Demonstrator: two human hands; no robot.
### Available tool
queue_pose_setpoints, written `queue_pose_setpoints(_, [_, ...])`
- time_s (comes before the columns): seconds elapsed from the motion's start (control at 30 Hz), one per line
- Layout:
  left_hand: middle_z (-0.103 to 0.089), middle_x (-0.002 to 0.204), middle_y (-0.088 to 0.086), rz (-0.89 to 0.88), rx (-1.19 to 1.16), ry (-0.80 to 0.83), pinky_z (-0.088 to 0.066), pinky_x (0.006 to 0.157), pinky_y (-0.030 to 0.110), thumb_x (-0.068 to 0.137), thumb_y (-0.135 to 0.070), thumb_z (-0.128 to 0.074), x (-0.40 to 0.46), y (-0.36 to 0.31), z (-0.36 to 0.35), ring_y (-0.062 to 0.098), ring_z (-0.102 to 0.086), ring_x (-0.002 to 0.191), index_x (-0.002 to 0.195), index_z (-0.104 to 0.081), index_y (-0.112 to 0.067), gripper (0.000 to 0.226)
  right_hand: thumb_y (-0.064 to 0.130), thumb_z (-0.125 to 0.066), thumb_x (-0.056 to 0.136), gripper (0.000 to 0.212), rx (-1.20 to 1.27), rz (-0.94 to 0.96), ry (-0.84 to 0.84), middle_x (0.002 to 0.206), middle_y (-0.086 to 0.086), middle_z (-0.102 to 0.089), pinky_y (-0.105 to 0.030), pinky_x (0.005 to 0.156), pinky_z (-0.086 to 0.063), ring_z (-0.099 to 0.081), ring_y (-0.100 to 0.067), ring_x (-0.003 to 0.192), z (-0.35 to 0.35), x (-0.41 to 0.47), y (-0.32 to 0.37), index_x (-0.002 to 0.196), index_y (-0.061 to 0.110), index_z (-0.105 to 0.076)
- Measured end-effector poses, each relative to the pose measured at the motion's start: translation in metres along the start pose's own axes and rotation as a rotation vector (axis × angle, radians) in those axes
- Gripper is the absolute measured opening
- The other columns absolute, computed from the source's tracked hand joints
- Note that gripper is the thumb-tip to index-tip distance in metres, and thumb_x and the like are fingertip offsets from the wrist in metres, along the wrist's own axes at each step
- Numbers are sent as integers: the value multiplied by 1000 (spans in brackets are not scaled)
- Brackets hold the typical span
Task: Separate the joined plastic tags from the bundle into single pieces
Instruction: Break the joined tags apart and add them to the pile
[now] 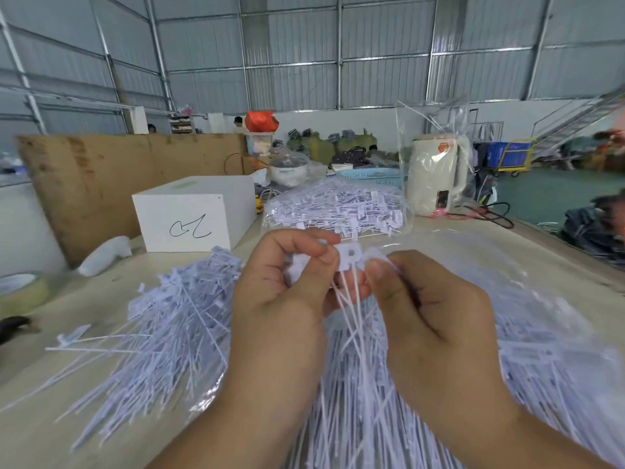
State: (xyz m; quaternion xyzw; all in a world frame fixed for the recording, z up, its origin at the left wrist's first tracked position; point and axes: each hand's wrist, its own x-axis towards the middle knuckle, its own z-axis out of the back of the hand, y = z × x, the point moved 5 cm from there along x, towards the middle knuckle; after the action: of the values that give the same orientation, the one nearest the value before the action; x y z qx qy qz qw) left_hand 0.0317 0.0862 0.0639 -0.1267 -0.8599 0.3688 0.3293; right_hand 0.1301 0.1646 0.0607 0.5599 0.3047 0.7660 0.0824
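My left hand [287, 286] and my right hand [429, 309] are raised close together above the table, both pinching a small bundle of joined white plastic tags [350, 257] by their flat heads. The thin tails of the bundle hang down between my palms. A heap of single white tags [169, 319] lies on the table to the left. More white tags spread under and to the right of my hands [541, 333]. Motion blur hides how the heads are joined.
A clear bag full of tags [334, 208] lies behind my hands. A white box [192, 214] with a scribble stands at the back left, a cream kettle [436, 174] at the back right. A tape roll [23, 289] and a white bottle [105, 255] sit left.
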Motion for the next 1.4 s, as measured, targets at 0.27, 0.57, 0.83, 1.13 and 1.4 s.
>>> queue_pose_setpoints(0.27, [-69, 83, 6, 148, -118, -164, -53, 51, 23, 90, 3, -55, 24, -6, 32, 18, -62, 53, 68, -53, -17, 30, 36, -49, 96, 42, 86, -56, -35, 53, 6, -34, -15, 43, -23, -31, -4, 48, 12, 7, -8, 63, 10, -44])
queue_pose_setpoints(0.57, [-71, 87, 2, 85, 268, 277, -51, 50, 25, 84, -12, -63, 5, 5, 4, 19, -67, 68, 80, -67, -24, 13, 56, -51, 88, 26, 81, -5, 419, 60, -5, -56, -28, 41, -28, -39, -9, 43, -4, 3, -21, 111, 44, -46])
queue_pose_setpoints(0.83, [-73, 89, 9, 97, 438, 309, -54, 65, 33, 68, -19, -80, 6, 16, 6, 27, -67, 78, 77, -72, -26, 13, 57, -36, 97, 31, -180, 33, 528, 54, 12, -52, -19, 41, -28, -46, -8, 43, 0, 6, -30, 119, 36, -42])
queue_pose_setpoints(1.13, [-71, 72, 13, 433, 18, 259, -50, 42, 19, 63, -3, -67, 3, 22, 2, 19, -65, 48, 67, -74, -13, 13, 59, -34, 96, 47, -14, -60, 612, 61, -9, -51, -48, 57, -40, -51, -25, 55, 7, 9, -28, 80, 19, -53])
queue_pose_setpoints(1.4, [-72, 77, 7, 210, 312, 229, -51, 49, 21, 62, -11, -72, 16, 14, 16, 17, -65, 58, 72, -73, -18, 12, 55, -47, 93, 38, -179, -160, 788, 54, 9, -44, -25, 49, -29, -39, -8, 47, 7, 10, -40, 71, 24, -48])
